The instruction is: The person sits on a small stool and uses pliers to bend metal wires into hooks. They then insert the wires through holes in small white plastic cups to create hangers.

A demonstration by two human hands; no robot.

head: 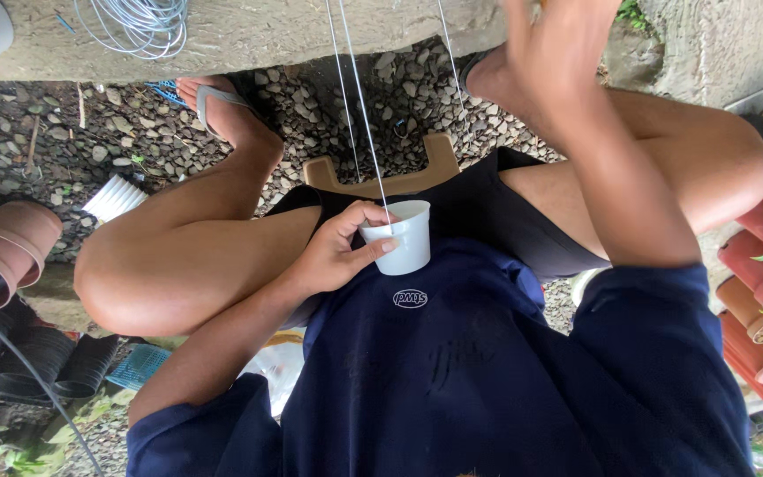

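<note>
My left hand (333, 252) grips a small white plastic cup (404, 238) by its rim and side, holding it over my lap in front of my dark blue shirt. Thin white wires (359, 97) run from the cup's rim up toward the top of the view. My right hand (558, 53) is raised high at the upper right, blurred, with its fingers curled. Whether it grips the wires is not visible. I sit on a low wooden stool (439, 159) with my knees spread.
Gravel covers the ground. A concrete ledge (249, 35) with a coil of wire (134, 22) runs along the top. Terracotta pots (11, 238) and black pots (28, 353) lie at the left, a white cup stack (117, 199) nearby, more terracotta pots (752, 265) at the right.
</note>
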